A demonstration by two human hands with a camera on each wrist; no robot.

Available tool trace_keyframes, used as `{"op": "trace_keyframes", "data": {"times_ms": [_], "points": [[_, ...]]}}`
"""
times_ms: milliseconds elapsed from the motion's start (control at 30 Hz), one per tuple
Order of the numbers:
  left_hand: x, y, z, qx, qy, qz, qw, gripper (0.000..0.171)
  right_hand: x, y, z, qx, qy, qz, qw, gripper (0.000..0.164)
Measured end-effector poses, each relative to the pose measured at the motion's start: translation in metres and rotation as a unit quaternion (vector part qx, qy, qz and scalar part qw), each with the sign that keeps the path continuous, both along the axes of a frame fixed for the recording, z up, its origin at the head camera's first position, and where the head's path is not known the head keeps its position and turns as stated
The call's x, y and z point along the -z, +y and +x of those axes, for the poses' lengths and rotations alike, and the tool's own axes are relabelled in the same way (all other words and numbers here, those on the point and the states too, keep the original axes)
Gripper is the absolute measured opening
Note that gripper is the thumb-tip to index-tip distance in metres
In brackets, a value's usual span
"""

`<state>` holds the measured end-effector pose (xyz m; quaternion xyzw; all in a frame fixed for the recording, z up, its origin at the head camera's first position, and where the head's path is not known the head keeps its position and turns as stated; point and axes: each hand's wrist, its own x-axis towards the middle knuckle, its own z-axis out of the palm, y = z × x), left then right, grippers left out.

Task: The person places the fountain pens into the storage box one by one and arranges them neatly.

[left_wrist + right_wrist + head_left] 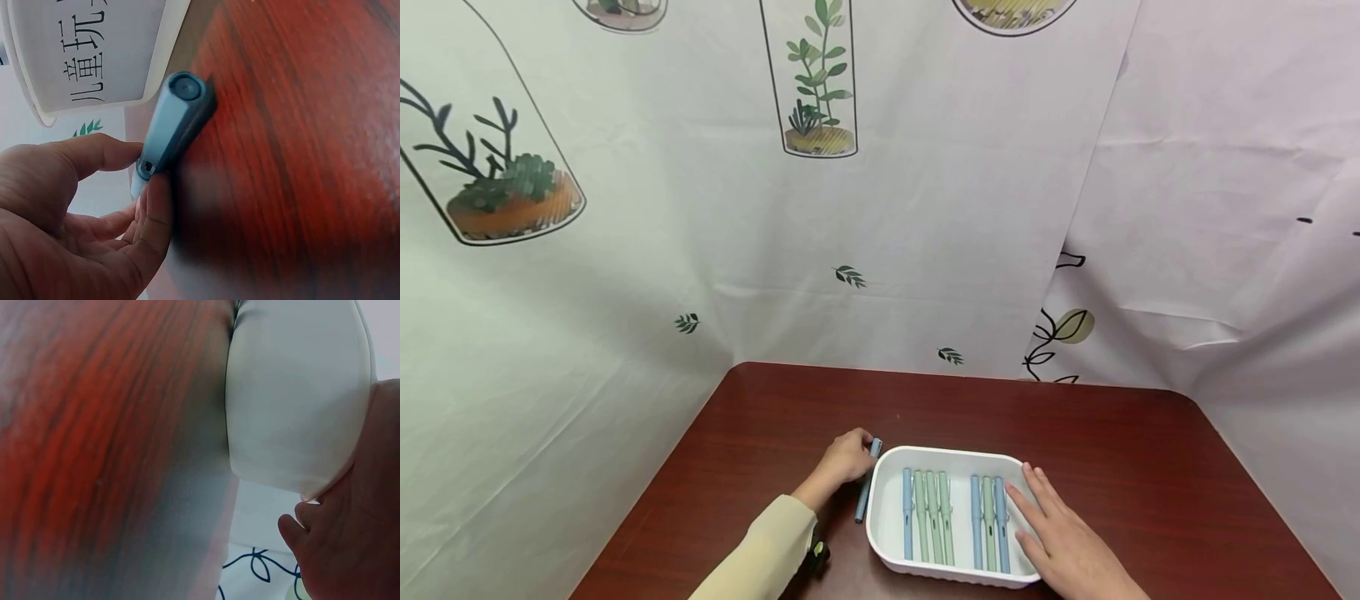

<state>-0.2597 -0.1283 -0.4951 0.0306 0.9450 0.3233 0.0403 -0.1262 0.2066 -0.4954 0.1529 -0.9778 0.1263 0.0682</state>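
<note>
My left hand [847, 457] pinches a blue pen [865, 492] between thumb and fingers, just left of the white tray [955, 454]. In the left wrist view, the pen [164, 122] points its round end at the camera, low over the table. Inside the tray, one group has a blue pen [907, 517] beside several green pens [934, 521]. The other group, farther right, has a green pen [988, 525] between two blue ones. My right hand [1071, 537] lies over the tray's right rim, fingers extended. The right wrist view shows it against the tray's outer wall [297, 394].
The tray stands on a dark red wooden table [760, 417] with rounded corners. White cloth [925, 250] printed with plants hangs behind and at the sides. A small dark object [818, 557] is by the left sleeve. Black characters [84, 56] mark the tray's side.
</note>
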Motion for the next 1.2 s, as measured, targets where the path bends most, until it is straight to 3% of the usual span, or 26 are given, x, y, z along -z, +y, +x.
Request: {"op": "trace_keyframes", "data": {"times_ms": [233, 500, 833, 1200], "points": [[-0.002, -0.002, 0.001, -0.001, -0.009, 0.013, 0.9999, 0.040, -0.001, 0.000, 0.001, -0.001, 0.001, 0.000, 1.000, 0.058], [-0.010, -0.014, 0.002, -0.007, -0.041, 0.094, 0.9947, 0.031, -0.001, -0.001, -0.001, 0.005, -0.034, -0.015, 0.999, 0.060], [-0.026, -0.027, 0.011, -0.009, -0.053, 0.227, 0.9725, 0.027, -0.002, 0.000, -0.002, 0.004, -0.036, -0.016, 0.999, 0.059], [-0.047, -0.022, 0.023, 0.014, -0.043, 0.276, 0.9602, 0.030, -0.001, 0.000, -0.002, 0.003, -0.032, -0.016, 0.999, 0.059]]}}
